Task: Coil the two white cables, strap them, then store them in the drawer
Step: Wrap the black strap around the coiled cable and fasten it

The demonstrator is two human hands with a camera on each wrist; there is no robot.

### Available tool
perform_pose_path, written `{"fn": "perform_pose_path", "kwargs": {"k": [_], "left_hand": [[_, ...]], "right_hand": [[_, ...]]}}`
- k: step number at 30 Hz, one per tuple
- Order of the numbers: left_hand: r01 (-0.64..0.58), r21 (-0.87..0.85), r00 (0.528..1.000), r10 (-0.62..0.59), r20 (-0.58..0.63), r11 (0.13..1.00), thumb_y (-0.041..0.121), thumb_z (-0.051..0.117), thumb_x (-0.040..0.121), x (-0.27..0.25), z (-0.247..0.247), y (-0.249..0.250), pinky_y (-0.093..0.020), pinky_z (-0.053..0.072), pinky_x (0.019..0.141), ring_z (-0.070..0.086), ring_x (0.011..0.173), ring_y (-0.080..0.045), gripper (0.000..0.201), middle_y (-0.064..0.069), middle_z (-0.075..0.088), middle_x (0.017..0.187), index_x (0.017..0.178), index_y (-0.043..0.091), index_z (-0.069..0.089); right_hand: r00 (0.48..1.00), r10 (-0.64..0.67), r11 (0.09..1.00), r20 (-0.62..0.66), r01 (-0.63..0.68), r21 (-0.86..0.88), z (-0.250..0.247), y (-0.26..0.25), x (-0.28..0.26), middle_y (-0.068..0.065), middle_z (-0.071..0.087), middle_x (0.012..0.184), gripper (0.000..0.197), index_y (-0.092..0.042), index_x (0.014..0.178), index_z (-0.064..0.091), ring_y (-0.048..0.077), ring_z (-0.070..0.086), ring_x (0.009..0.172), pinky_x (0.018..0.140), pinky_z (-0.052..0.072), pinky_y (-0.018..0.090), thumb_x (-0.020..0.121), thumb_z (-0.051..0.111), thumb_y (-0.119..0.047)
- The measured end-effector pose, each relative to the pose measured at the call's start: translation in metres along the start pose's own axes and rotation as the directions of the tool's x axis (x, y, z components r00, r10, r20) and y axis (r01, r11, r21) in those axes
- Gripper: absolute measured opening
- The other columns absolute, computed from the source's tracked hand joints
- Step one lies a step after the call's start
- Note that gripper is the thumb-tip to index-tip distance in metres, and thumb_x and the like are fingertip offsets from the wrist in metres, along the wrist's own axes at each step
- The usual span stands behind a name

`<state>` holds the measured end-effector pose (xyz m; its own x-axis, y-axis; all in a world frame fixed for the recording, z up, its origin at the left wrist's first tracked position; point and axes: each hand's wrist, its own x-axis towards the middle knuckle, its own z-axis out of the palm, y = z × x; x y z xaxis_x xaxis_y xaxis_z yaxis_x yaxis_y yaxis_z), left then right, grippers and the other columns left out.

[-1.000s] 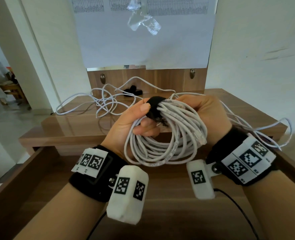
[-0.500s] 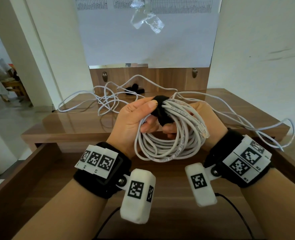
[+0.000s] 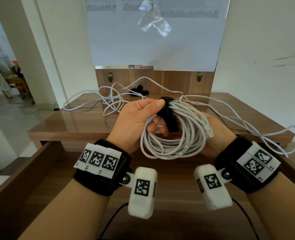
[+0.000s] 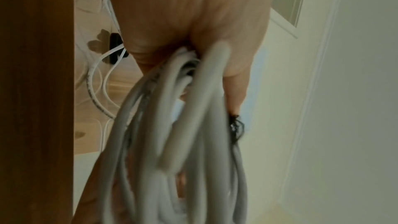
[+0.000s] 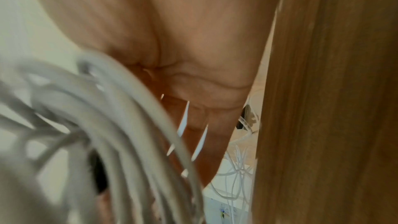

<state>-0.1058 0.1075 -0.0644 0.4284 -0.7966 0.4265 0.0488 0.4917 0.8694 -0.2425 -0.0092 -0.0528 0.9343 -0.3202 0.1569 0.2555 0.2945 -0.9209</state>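
Loose second cable (image 3: 108, 101) sprawled on the table (image 3: 74, 122), upper left. Left hand (image 3: 136, 118) at centre, pinching the black strap (image 3: 169, 116) round the coiled cable (image 3: 171, 144). Right hand (image 3: 217, 135) cradling the coil from behind, fingers hidden, grasp unclear. Best pulled snug, pressed flat, plug tucked. Open drawer (image 3: 22, 170) waited below.

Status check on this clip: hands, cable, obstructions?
Both hands, left and right, grip coiled cable. Black strap wrapped on. Second cable loose on tabletop.
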Motion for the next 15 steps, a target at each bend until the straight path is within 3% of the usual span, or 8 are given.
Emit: {"fn": "perform_pose_path", "kwargs": {"k": [2, 5, 7, 8, 11, 13, 15], "left_hand": [[-0.029, 0.068, 0.998, 0.032, -0.054, 0.997, 0.022, 0.057, 0.092, 0.001, -0.004, 0.000, -0.034, 0.031, 0.053, 0.040, 0.044, -0.016, 0.021, -0.003, 0.047, 0.055, 0.078, 0.014, 0.071], [-0.086, 0.137, 0.992, 0.097, -0.076, 0.987, 0.021, 0.058, 0.091, 0.000, -0.001, -0.002, -0.028, 0.034, 0.050, 0.043, 0.042, -0.011, 0.016, -0.001, 0.051, 0.056, 0.088, 0.012, 0.071], [-0.112, 0.198, 0.989, 0.129, -0.077, 0.974, 0.020, 0.059, 0.089, 0.000, 0.000, -0.003, -0.022, 0.038, 0.046, 0.044, 0.044, -0.011, 0.016, -0.002, 0.055, 0.059, 0.094, 0.010, 0.070], [-0.118, 0.220, 0.988, 0.137, -0.077, 0.968, 0.019, 0.060, 0.089, 0.000, -0.001, -0.003, -0.021, 0.039, 0.046, 0.044, 0.044, -0.012, 0.016, -0.002, 0.056, 0.060, 0.095, 0.009, 0.070], [-0.124, 0.265, 0.985, 0.151, -0.082, 0.956, 0.019, 0.064, 0.087, 0.001, -0.004, -0.003, -0.021, 0.039, 0.046, 0.044, 0.046, -0.014, 0.019, -0.007, 0.058, 0.064, 0.100, 0.008, 0.070], [-0.132, 0.301, 0.983, 0.164, -0.083, 0.944, 0.019, 0.065, 0.086, 0.001, -0.004, -0.003, -0.020, 0.038, 0.044, 0.043, 0.045, -0.014, 0.020, -0.010, 0.057, 0.065, 0.102, 0.009, 0.070], [-0.138, 0.324, 0.980, 0.176, -0.092, 0.936, 0.020, 0.067, 0.086, 0.001, -0.003, -0.004, -0.021, 0.038, 0.043, 0.043, 0.044, -0.014, 0.021, -0.015, 0.055, 0.067, 0.103, 0.009, 0.070]], "right_hand": [[0.995, 0.026, 0.997, 0.099, -0.033, 0.066, -0.007, 0.000, 0.002, 0.020, 0.070, 0.090, 0.037, -0.004, 0.093, 0.076, 0.029, 0.070, 0.077, 0.071, 0.059, 0.040, 0.059, 0.074, -0.019], [0.985, 0.076, 0.947, 0.157, -0.120, 0.298, -0.018, 0.006, 0.010, 0.028, 0.068, 0.104, 0.041, 0.000, 0.119, 0.066, 0.039, 0.069, 0.091, 0.083, 0.054, 0.048, 0.080, 0.057, -0.012], [0.959, 0.096, 0.902, 0.268, -0.198, 0.384, -0.024, 0.009, 0.009, 0.035, 0.060, 0.118, 0.051, 0.002, 0.140, 0.043, 0.047, 0.061, 0.107, 0.102, 0.040, 0.056, 0.097, 0.034, -0.024], [0.955, 0.094, 0.902, 0.281, -0.202, 0.382, -0.022, 0.008, 0.009, 0.035, 0.057, 0.121, 0.058, 0.002, 0.144, 0.036, 0.047, 0.059, 0.109, 0.107, 0.035, 0.057, 0.098, 0.031, -0.033], [0.955, 0.034, 0.956, 0.295, -0.118, 0.270, -0.025, 0.008, 0.008, 0.030, 0.062, 0.115, 0.063, 0.003, 0.136, 0.048, 0.041, 0.063, 0.102, 0.100, 0.043, 0.051, 0.090, 0.055, -0.039], [0.949, 0.006, 0.992, 0.315, -0.045, 0.118, -0.026, 0.008, 0.009, 0.026, 0.067, 0.104, 0.057, 0.004, 0.126, 0.056, 0.035, 0.067, 0.094, 0.090, 0.052, 0.045, 0.079, 0.069, -0.025], [0.961, -0.004, 0.999, 0.276, 0.013, -0.032, -0.027, 0.009, 0.011, 0.022, 0.068, 0.095, 0.046, 0.004, 0.117, 0.061, 0.031, 0.068, 0.088, 0.086, 0.055, 0.043, 0.073, 0.071, -0.007]]}}
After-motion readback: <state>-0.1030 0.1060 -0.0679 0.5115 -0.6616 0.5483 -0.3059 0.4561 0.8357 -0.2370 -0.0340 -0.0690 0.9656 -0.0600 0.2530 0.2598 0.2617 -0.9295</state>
